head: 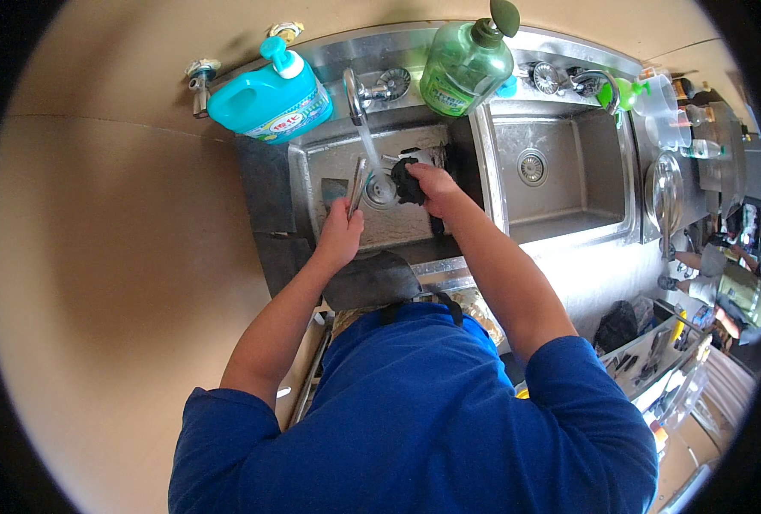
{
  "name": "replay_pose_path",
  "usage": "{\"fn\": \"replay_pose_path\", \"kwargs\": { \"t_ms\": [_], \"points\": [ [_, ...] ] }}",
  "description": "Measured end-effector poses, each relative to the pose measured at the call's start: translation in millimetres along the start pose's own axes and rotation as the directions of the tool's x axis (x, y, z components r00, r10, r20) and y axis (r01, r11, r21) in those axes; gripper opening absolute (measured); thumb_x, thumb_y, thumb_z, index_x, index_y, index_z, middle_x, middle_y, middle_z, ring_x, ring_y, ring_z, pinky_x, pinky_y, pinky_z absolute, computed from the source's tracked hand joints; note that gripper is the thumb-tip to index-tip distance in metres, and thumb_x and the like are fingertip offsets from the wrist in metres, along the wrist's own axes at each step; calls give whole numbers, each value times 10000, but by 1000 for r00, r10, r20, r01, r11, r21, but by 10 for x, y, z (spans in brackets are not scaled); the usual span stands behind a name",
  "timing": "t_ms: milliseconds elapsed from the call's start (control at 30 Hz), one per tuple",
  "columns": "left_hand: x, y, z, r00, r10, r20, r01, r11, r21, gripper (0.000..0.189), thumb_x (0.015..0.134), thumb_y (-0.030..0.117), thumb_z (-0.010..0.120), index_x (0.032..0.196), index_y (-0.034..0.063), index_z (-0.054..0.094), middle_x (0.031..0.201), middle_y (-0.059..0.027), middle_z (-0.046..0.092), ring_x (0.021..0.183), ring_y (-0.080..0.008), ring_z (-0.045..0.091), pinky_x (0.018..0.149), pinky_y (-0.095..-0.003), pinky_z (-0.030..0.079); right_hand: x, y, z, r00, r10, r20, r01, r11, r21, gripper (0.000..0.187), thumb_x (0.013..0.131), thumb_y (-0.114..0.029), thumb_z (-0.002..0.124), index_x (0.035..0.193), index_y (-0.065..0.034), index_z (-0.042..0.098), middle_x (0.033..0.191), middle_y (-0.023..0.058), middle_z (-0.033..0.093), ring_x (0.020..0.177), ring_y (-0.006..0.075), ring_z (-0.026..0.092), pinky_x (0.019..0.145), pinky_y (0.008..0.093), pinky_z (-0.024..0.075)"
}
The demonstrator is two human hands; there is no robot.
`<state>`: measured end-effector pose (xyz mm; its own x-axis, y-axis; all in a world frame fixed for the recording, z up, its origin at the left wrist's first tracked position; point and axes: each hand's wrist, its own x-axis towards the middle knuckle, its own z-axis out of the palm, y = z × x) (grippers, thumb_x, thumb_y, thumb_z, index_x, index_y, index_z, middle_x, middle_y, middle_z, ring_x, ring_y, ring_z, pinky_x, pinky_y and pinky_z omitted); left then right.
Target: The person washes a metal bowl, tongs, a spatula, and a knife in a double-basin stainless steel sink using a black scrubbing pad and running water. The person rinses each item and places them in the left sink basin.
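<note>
My left hand [342, 234] is closed around a slim metal utensil [357, 183], held upright over the left basin of a stainless-steel sink [332, 157]. What kind of utensil it is I cannot tell. Bunched in my right hand [437, 187] is a black cloth or scrubbing pad [408, 182], just right of the drain [378, 199]. Water [369, 144] runs from the curved faucet [352, 96] and falls between my two hands. A small flat grey piece [334, 189] shows to the left of the utensil, partly hidden by it.
A turquoise detergent jug [271, 96] and a green pump bottle [464, 70] stand behind the basin. The right basin [547, 215] has a second faucet [602, 77]. Dark mats [370, 279] cover the left and front edges. Another person [737, 289] is at far right.
</note>
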<state>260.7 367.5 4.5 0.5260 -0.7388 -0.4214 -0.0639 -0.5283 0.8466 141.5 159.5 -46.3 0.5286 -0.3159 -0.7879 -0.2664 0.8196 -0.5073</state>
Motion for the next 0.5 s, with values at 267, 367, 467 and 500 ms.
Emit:
{"fn": "replay_pose_path", "kwargs": {
  "t_ms": [267, 367, 467, 500],
  "points": [
    [191, 249, 105, 865, -378, 330, 501, 610, -614, 347, 1048, 400, 420, 915, 89, 503, 702, -10, 492, 480, -124, 416, 437, -286, 353, -131, 134, 345, 980, -68, 185, 66, 998, 18, 270, 978, -263, 600, 1148, -55, 623, 952, 50, 667, 797, 144, 629, 652, 305, 519],
    [305, 325, 180, 757, -474, 451, 647, 441, -622, 419, 1045, 474, 380, 833, 124, 469, 633, 17, 437, 444, -103, 355, 405, -258, 279, -208, 134, 462, 972, -154, 175, 200, 938, -284, 274, 934, -300, 658, 1033, -45, 678, 837, 44, 658, 723, 121, 600, 608, 295, 478],
    [379, 326, 226, 705, -513, 490, 699, 380, -606, 464, 1040, 512, 351, 769, 146, 437, 571, 31, 388, 410, -91, 308, 375, -257, 213, -280, 93, 488, 975, -194, 107, 221, 817, -532, 318, 870, -335, 723, 939, -25, 705, 790, 69, 671, 689, 142, 604, 609, 310, 476],
    [382, 311, 227, 685, -511, 519, 719, 357, -597, 467, 1038, 522, 351, 767, 151, 434, 561, 34, 376, 403, -92, 294, 370, -259, 203, -285, 66, 480, 978, -177, 107, 207, 839, -503, 317, 868, -330, 726, 938, -23, 705, 785, 71, 669, 688, 145, 602, 610, 310, 473]
  ]
}}
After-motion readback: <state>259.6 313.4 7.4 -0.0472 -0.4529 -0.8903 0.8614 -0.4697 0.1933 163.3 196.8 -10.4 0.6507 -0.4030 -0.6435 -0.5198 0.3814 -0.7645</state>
